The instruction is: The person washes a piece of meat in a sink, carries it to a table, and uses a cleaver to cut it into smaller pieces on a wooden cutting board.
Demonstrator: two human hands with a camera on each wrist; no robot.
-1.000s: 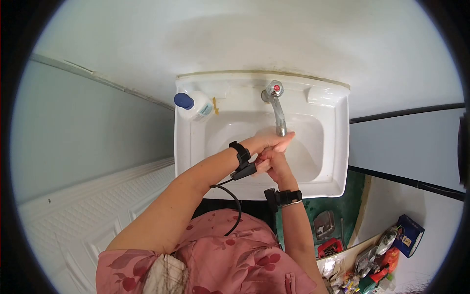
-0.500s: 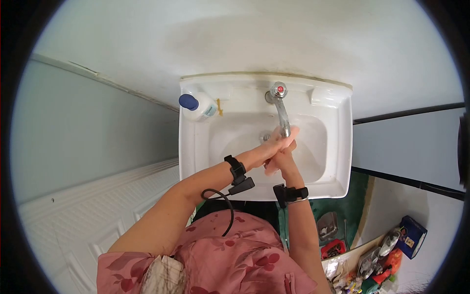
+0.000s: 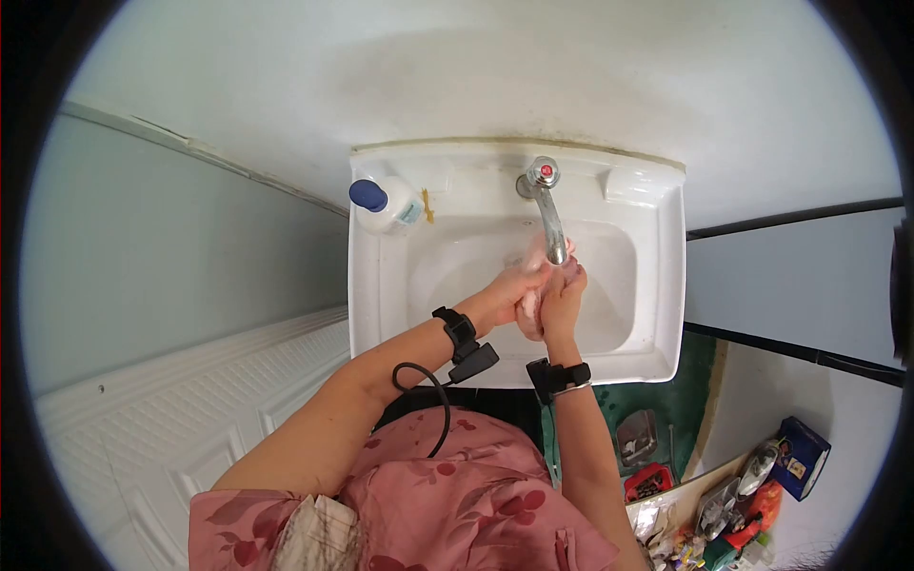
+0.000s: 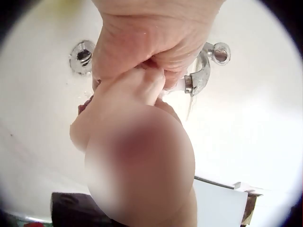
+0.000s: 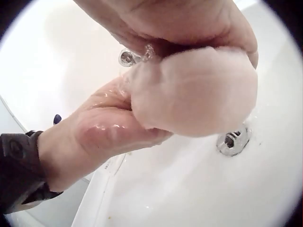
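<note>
Both hands are together under the spout of the tap (image 3: pixel 549 224), over the sink basin. Between them is a wet, pale pink thing (image 5: pixel 194 94) that looks like soft cloth, bulging and smooth in the right wrist view. My left hand (image 3: pixel 514 290) grips it from the left, fingers curled. From the right, my right hand (image 3: pixel 564 303) holds it with the thumb uppermost. A dark red bit (image 4: pixel 84 105) shows beside the right hand in the left wrist view, where a round blur covers much of the middle. Water runs from the spout onto the hands.
The white sink (image 3: pixel 662 285) stands against the wall. A white pump bottle (image 3: pixel 390 205) with a blue top is on its left back corner. The drain (image 5: pixel 232 141) lies below the hands. Low at the right are a red basket (image 3: pixel 649 482) and a blue box (image 3: pixel 802 459).
The hands have turned from lying crossed over each other to side by side under the spout. More of the pale pink thing shows between them. The view has shifted slightly.
</note>
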